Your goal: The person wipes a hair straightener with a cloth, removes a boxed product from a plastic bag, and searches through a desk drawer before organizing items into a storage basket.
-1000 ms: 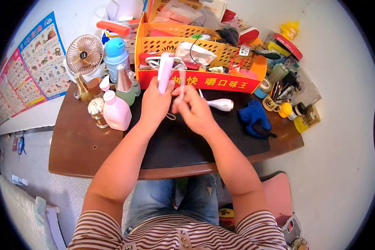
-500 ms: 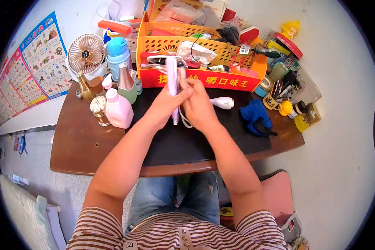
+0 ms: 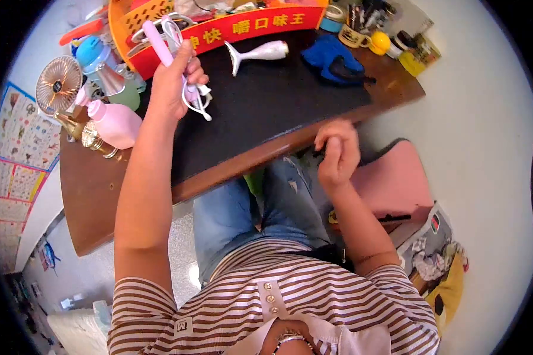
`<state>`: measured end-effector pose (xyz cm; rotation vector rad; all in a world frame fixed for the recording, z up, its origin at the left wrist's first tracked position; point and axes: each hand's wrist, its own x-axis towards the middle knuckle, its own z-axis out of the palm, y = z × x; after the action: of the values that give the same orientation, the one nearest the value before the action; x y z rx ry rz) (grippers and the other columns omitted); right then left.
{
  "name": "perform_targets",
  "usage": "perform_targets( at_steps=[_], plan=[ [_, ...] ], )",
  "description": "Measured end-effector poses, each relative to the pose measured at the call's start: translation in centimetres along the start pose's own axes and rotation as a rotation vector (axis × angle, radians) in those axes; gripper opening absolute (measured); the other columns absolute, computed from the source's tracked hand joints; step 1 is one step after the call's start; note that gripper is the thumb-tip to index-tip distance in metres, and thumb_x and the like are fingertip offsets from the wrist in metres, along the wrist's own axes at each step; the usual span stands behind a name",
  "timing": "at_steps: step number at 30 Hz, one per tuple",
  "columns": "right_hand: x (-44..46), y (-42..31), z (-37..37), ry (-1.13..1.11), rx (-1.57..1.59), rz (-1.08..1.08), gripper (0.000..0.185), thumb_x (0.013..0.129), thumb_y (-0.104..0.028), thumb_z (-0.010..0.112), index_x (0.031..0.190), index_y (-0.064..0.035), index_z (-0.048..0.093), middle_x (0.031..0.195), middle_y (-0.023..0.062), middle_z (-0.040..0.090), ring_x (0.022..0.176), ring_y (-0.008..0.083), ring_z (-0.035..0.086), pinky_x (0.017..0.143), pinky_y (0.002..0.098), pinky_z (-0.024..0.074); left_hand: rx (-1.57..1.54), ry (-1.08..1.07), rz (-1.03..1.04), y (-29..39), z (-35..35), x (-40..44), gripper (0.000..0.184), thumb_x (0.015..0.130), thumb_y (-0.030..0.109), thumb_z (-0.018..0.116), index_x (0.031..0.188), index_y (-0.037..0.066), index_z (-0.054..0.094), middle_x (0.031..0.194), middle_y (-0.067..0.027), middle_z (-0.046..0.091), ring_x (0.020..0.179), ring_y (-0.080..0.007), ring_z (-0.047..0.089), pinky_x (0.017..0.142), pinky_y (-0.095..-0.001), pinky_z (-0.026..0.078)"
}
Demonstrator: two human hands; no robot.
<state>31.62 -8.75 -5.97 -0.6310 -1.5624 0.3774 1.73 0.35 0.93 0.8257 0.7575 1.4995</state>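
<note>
My left hand (image 3: pixel 175 83) is closed around a slim lilac-pink hair straightener (image 3: pixel 157 42) with its white cord (image 3: pixel 173 32) bundled alongside. Cord loops and the plug end hang below my fingers. The straightener is tilted above the left part of the black desk mat (image 3: pixel 237 112). My right hand (image 3: pixel 339 155) is off the front edge of the desk with its fingers curled; a small dark patch shows by the fingertips, and whether it is held is unclear. On the mat beyond lies a white Y-shaped handheld device (image 3: pixel 263 53), apart from both hands.
A yellow-and-red organizer box (image 3: pixel 243 29) stands at the back. At left are a pink pump bottle (image 3: pixel 117 124), a fan (image 3: pixel 59 86) and a blue-lidded bottle (image 3: pixel 92 53). A blue cloth pouch (image 3: pixel 334 59) lies at right. A pink chair (image 3: pixel 391 183) stands beside the desk.
My hands have parted: the left has carried the straightener and cord leftward, the right has let go and drawn back past the desk edge. The view has turned and shifted.
</note>
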Motion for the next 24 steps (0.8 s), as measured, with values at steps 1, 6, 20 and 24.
perform_targets(
  at_steps=[1, 6, 20, 24],
  plan=[
    [-3.2, 0.2, -0.7, -0.041, 0.017, 0.222, 0.013, 0.097, -0.001, 0.045, 0.098, -0.001, 0.058, 0.081, 0.0053, 0.055, 0.07, 0.0101, 0.051, 0.06, 0.0239, 0.0408, 0.047, -0.002, 0.023, -0.3, 0.0, 0.0, 0.029, 0.098, 0.031, 0.064, 0.095, 0.005, 0.051, 0.066, 0.0014, 0.04, 0.054, -0.0094, 0.039, 0.055, -0.0281, 0.04],
    [-10.3, 6.0, -0.2, 0.144, 0.293, 1.118, 0.016, 0.097, 0.001, 0.049, 0.113, 0.0004, 0.05, 0.106, 0.0106, 0.058, 0.089, 0.0199, 0.059, 0.087, 0.0359, 0.0546, 0.176, 0.005, 0.155, -1.2, 1.0, -0.5, 0.027, 0.098, 0.027, 0.064, 0.095, 0.004, 0.051, 0.067, 0.0007, 0.041, 0.054, -0.0103, 0.04, 0.055, -0.029, 0.041],
    [-8.4, 13.1, 4.2, 0.555, 0.837, 1.458, 0.028, 0.099, 0.001, 0.04, 0.123, -0.0028, 0.054, 0.121, 0.0097, 0.059, 0.108, 0.0233, 0.06, 0.102, 0.042, 0.0487, 0.101, 0.026, 0.195, -0.6, -2.6, 0.0, 0.027, 0.098, 0.029, 0.064, 0.091, 0.009, 0.048, 0.067, 0.0003, 0.04, 0.056, -0.0122, 0.042, 0.06, -0.0325, 0.046],
    [-10.5, 13.5, 3.0, 0.57, 0.852, 1.466, 0.031, 0.098, 0.004, 0.038, 0.122, -0.0068, 0.054, 0.119, 0.0067, 0.06, 0.106, 0.0216, 0.06, 0.101, 0.0417, 0.0491, 0.09, 0.057, 0.155, -0.4, -2.8, 0.1, 0.026, 0.098, 0.029, 0.064, 0.092, 0.008, 0.05, 0.067, 0.0004, 0.041, 0.056, -0.0124, 0.042, 0.06, -0.0317, 0.047]
  ],
)
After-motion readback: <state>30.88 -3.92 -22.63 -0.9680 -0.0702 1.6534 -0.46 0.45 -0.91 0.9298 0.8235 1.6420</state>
